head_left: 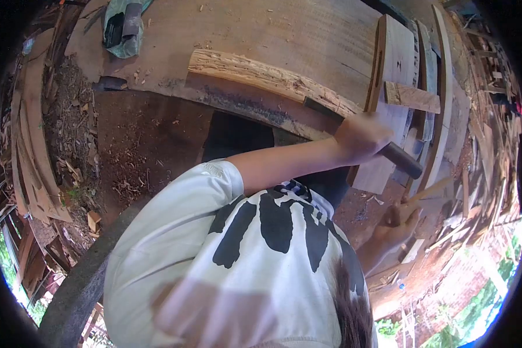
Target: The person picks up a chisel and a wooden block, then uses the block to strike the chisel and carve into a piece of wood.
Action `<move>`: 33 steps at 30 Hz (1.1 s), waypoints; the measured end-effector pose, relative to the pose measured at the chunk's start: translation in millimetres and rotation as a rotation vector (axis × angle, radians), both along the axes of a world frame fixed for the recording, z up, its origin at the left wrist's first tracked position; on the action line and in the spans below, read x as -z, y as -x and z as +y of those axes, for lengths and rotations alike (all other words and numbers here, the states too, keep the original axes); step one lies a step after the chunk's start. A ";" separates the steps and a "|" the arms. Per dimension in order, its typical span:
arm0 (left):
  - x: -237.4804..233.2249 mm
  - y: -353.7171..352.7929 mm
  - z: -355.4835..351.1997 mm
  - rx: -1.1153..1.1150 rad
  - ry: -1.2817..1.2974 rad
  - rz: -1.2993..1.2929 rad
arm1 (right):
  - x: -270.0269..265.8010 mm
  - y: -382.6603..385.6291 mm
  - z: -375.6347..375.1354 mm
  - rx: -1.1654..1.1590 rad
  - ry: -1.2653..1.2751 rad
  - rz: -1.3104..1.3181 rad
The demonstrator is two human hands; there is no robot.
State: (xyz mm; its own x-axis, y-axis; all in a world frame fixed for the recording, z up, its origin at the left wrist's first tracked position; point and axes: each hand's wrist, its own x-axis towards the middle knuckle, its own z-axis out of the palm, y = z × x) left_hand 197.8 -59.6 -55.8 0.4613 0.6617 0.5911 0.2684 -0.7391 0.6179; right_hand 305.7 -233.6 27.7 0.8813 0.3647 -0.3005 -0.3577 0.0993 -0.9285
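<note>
My left hand [362, 138] reaches across my body with its fingers closed round a chisel [405, 160]. The chisel's dark round handle sticks out to the right of the fist, and its flat blade points up and left. The blade overlaps the rough, pale edge of a long wooden piece [255, 72] on the bench. Low on the right, my right hand [395, 225] is raised beside my body, blurred, with its fingers curled at a pale wooden stick [432, 190]. The stick's far end slants up and right over the scrap-covered ground.
At right, a thick slotted plank [395, 69] lies beside long boards [443, 87], with a short block [412, 97] across them. A green plastic bag [123, 46] with dark cylindrical things rests at the upper left of the worktop [307, 29]. Scrap wood [32, 133] lines the left side.
</note>
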 end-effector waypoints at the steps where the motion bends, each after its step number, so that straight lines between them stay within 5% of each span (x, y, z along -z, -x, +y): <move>1: 1.7 -1.3 0.7 0.001 0.007 0.001 | 1.3 10.8 0.1 0.001 0.007 0.001; 4: 6.2 -5.1 5.7 -0.018 -0.021 0.020 | 1.5 27.2 -0.9 -0.192 0.210 -0.111; 8: 10.7 -5.5 9.8 -0.096 -0.066 0.013 | -13.3 19.8 0.6 -0.151 0.234 -0.059; 10: 11.7 -6.7 8.2 -0.108 -0.076 0.009 | -2.5 17.8 8.5 0.056 0.163 -0.054; 11: 12.6 -5.8 8.5 -0.119 -0.079 0.015 | -11.3 18.0 5.0 -0.242 0.295 -0.109; 14: 18.4 -7.9 7.4 -0.143 -0.100 0.026 | -22.2 15.9 12.1 -0.184 0.351 -0.069; 15: 20.3 -7.7 7.1 -0.155 -0.121 0.028 | -12.2 2.1 7.8 -0.147 0.183 -0.036; 22: 23.5 -4.2 10.9 -0.185 -0.090 0.052 | -16.3 1.7 13.6 -0.230 0.300 -0.088; 24: 23.3 -3.9 8.0 -0.187 -0.115 0.019 | -12.0 -16.9 11.0 -0.212 -0.009 0.043; 28: 22.1 -2.5 3.3 -0.190 -0.142 0.026 | -13.5 13.3 17.7 -0.209 0.299 -0.064; 33: 7.4 2.8 0.4 -0.178 -0.203 0.051 | -4.9 10.8 13.4 -0.199 0.187 -0.020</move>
State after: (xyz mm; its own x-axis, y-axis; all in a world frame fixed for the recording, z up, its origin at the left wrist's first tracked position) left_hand 195.0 -59.2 -63.2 0.3809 0.6055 0.6988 0.4324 -0.7846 0.4443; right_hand 294.9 -220.2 32.6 0.8042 0.4711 -0.3623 -0.3344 -0.1453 -0.9312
